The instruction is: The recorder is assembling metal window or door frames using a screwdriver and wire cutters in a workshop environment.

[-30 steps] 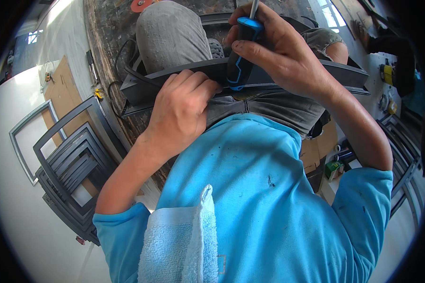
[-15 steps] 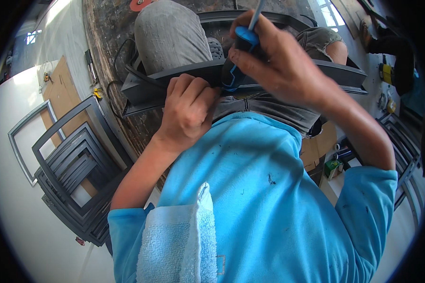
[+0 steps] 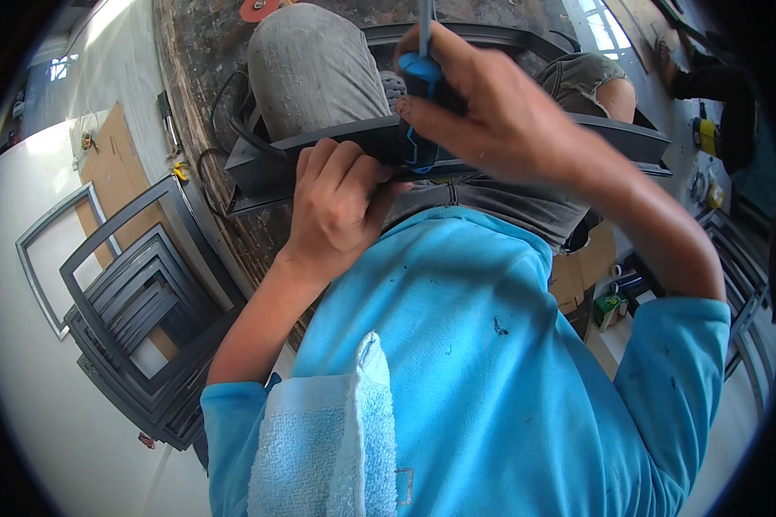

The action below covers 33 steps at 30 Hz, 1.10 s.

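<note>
A dark grey frame (image 3: 597,131) lies across my lap, its near bar running from left to right in front of my waist. My left hand (image 3: 338,200) is closed on the near bar, fingers curled, with the thumb side toward the middle; what lies under its fingertips is hidden. My right hand (image 3: 500,116) is wrapped round a black and blue screwdriver (image 3: 420,142). Its shaft points up between thumb and forefinger, and the handle's lower end is against or just over the bar, right of my left hand.
On the left, several dark grey frames (image 3: 151,284) are stacked near a brown board (image 3: 119,164). A black cable (image 3: 220,112) loops beside my left knee. More frames (image 3: 741,258) and a small green box (image 3: 610,310) lie at the right. A red disc (image 3: 257,9) is at the top.
The screwdriver and my right hand have shifted slightly left, and the shaft stands more upright. My left hand has moved only a little, staying at the bar.
</note>
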Tool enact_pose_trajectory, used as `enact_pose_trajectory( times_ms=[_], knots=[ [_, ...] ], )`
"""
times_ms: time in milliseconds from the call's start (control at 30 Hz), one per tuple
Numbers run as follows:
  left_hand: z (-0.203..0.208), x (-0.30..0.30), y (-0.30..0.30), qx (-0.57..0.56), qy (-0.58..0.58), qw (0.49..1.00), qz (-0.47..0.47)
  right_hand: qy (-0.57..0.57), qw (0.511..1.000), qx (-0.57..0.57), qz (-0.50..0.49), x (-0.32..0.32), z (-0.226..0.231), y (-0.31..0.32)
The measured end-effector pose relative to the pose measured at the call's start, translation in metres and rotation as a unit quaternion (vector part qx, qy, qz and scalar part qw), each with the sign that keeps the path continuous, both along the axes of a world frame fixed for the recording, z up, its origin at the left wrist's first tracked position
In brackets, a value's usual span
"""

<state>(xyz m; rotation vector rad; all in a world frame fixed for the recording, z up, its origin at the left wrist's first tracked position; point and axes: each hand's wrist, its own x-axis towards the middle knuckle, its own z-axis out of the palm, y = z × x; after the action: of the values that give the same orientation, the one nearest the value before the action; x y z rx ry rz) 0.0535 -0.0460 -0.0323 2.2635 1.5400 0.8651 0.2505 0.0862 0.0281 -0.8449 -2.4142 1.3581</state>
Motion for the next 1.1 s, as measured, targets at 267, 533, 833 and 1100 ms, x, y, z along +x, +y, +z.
enact_pose_trajectory(
  times_ms=[267, 533, 833, 1100],
  knots=[
    [-0.005, -0.008, -0.009, 0.005, 0.02, 1.0, 0.0, 0.054, 0.998, 0.035, -0.029, -0.01, -0.02, -0.005],
    [-0.002, -0.017, -0.008, 0.003, 0.014, 1.0, -0.017, -0.083, 0.991, -0.047, 0.094, -0.012, -0.001, -0.016],
    [0.001, -0.012, -0.008, -0.004, 0.014, 1.0, -0.011, 0.174, 0.976, 0.023, -0.132, -0.011, -0.018, -0.014],
    [0.005, -0.012, -0.009, -0.014, 0.019, 1.0, -0.01, 0.163, 0.983, -0.004, -0.087, -0.012, -0.019, -0.016]
  ],
)
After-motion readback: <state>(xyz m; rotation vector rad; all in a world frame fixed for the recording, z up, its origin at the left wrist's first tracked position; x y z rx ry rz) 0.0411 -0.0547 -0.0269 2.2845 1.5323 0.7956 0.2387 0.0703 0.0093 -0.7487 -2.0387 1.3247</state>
